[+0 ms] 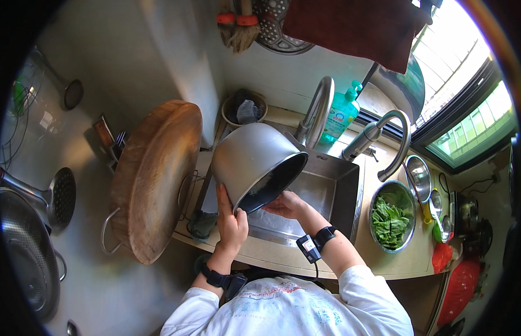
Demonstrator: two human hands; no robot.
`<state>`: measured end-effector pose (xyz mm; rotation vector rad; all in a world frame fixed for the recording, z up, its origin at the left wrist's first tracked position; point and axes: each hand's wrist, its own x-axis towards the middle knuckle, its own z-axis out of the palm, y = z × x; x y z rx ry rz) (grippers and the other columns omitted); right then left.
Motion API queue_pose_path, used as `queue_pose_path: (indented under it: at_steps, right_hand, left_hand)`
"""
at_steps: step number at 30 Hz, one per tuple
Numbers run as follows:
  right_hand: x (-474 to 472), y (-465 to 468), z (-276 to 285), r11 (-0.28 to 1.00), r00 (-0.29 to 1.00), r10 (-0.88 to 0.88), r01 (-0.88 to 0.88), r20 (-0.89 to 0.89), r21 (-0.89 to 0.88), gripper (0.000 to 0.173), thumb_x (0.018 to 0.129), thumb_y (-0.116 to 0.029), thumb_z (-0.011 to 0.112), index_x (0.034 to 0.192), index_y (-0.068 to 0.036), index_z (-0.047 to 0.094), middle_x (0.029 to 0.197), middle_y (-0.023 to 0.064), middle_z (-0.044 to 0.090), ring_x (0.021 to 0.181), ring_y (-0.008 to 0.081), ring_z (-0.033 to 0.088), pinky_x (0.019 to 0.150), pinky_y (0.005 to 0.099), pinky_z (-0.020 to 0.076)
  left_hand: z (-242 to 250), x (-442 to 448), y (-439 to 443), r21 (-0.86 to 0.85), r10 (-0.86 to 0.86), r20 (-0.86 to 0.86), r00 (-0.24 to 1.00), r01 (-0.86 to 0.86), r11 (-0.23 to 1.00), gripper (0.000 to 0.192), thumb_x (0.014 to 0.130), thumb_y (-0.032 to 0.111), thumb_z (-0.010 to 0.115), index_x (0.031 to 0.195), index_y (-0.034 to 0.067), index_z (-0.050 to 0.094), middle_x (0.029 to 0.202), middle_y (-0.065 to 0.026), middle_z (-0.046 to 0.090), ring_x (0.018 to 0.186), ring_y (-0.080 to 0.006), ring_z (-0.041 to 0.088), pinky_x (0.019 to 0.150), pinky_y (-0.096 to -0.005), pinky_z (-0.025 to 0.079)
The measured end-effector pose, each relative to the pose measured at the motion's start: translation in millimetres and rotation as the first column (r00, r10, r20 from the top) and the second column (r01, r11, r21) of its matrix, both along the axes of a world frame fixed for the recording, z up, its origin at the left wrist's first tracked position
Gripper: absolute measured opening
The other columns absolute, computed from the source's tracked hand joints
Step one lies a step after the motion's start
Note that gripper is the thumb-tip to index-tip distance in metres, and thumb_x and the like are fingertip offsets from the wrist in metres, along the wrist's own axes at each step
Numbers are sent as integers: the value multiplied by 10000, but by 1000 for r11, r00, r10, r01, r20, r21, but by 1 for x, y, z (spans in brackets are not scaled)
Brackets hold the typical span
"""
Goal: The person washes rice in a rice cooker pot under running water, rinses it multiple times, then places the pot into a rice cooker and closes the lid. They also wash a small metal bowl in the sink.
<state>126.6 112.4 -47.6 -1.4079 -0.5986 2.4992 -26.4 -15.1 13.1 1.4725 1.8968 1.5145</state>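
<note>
A silver metal inner pot, like one from a rice cooker, is tipped over the stainless steel sink, its dark mouth facing down and to the right. Whitish grains, possibly rice, cling inside near the lower wall. My left hand grips the pot's rim on the near left side, thumb at the edge and fingers along the outer wall. At the lower lip of the mouth, my right hand is cupped with its fingertips partly hidden. Whether those fingers press on the rim is unclear.
Two faucets and a green soap bottle stand behind the sink. A steel bowl of leafy greens sits right. Leftward, a thick round wooden chopping board stands on edge; a dark cloth lies near the sink.
</note>
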Motion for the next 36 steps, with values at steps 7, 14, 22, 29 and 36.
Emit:
queue_pose_path:
  at_steps: [7,14,22,29,36]
  right_hand:
    - [-1,-1,0,1000,1000,10,-10,-7,2,347,928,-231,386,996,38,595,965,166,631,917,239,613,839,329,504]
    - [1,-2,-2,1000,1000,9,-9,-16,3,358,934,-250,389,1016,40,582,981,164,621,930,237,603,843,330,502]
    - [1,-1,-4,1000,1000,8,-8,-19,-13,363,932,-260,389,1038,32,576,1000,162,617,941,242,596,849,335,495]
    - [0,-2,-8,1000,999,27,-28,-39,-10,362,932,-267,390,1053,20,574,1015,157,613,955,243,587,860,339,486]
    - [-3,-2,-14,999,999,32,-33,-31,-38,373,932,-287,402,1063,19,570,1040,160,602,976,245,577,869,335,479]
  left_hand:
    - [2,-1,0,14,-7,-33,999,7,1000,686,764,-4,422,1401,29,170,1396,-295,233,1246,-454,318,1004,-404,335]
    - [4,-1,1,16,-15,-52,999,16,1000,690,769,1,424,1405,42,160,1399,-302,218,1236,-471,318,987,-414,356]
    - [3,0,0,8,-10,-64,998,11,1000,690,772,5,427,1406,41,156,1395,-306,219,1233,-475,319,990,-422,352]
    - [4,1,-1,6,-9,-58,998,9,1000,686,773,8,427,1405,36,161,1388,-322,213,1231,-484,312,996,-428,343]
    - [5,-2,-3,3,-4,-91,996,5,1000,683,778,17,429,1405,39,159,1388,-329,202,1231,-491,303,987,-427,356]
